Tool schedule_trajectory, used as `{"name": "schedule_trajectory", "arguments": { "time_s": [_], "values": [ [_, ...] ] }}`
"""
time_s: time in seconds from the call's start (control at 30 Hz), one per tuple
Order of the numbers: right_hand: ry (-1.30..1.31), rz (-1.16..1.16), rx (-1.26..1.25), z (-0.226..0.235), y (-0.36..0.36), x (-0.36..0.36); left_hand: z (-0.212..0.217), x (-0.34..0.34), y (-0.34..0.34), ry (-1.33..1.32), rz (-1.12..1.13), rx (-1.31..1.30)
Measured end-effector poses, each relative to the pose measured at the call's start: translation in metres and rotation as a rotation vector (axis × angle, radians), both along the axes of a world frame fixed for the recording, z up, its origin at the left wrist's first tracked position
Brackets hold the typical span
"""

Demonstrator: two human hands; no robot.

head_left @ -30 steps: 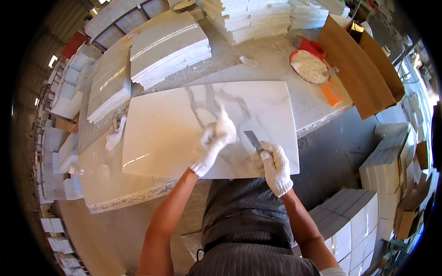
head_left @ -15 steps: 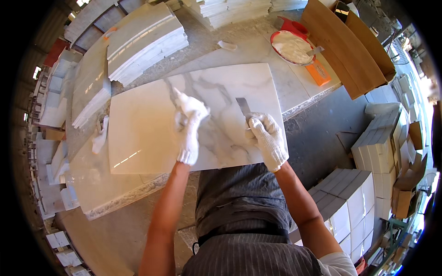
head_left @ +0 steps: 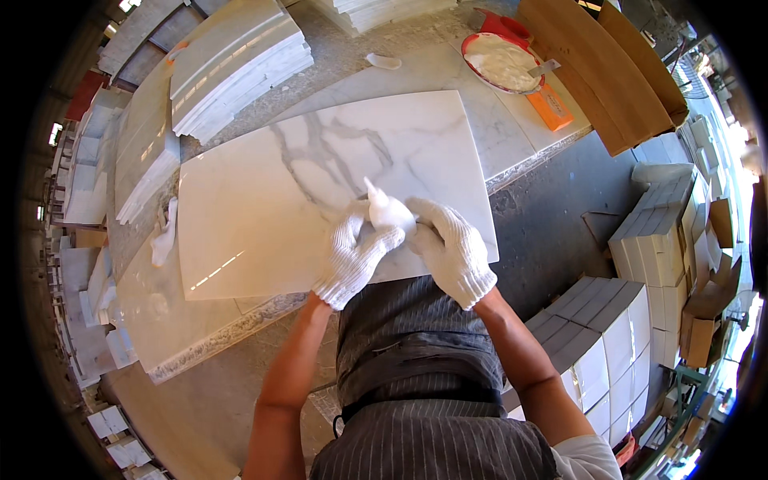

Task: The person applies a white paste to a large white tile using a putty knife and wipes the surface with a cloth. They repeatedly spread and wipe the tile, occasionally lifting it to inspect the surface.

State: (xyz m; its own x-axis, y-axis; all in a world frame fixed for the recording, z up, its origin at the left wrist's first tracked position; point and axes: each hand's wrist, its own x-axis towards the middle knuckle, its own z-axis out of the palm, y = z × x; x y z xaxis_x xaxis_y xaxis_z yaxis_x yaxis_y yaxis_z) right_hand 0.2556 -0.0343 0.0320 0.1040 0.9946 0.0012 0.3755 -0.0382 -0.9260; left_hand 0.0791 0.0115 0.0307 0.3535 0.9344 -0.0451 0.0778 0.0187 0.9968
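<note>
White bottle [head_left: 390,211], its nozzle [head_left: 369,186] pointing away from the near edge of the bench [head_left: 168,320], sits in the curled left hand [head_left: 354,250]; half-closed right hand [head_left: 454,248] adjoins its right side, grip hidden.

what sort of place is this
Probably a stone or tile workshop: a glossy veined slab lies in front, a stack of slabs beyond it, and a red-rimmed tub of white paste nearby.

text: none legible | labels, numbers, signs: none legible | orange box [head_left: 550,109]: too small to read
</note>
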Motion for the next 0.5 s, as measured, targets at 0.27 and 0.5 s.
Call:
{"name": "schedule_trajectory", "arguments": {
  "time_s": [0.27, 0.5],
  "values": [
    [0.199, -0.192, -0.090, 0.003, 0.027, 0.042, -0.013, -0.034, 0.028, 0.124, 0.346, 0.097],
    [-0.283, -0.178, -0.025, -0.024, 0.089, 0.044, -0.042, -0.033, 0.035, 0.155, 0.469, 0.207]
  ]
}}
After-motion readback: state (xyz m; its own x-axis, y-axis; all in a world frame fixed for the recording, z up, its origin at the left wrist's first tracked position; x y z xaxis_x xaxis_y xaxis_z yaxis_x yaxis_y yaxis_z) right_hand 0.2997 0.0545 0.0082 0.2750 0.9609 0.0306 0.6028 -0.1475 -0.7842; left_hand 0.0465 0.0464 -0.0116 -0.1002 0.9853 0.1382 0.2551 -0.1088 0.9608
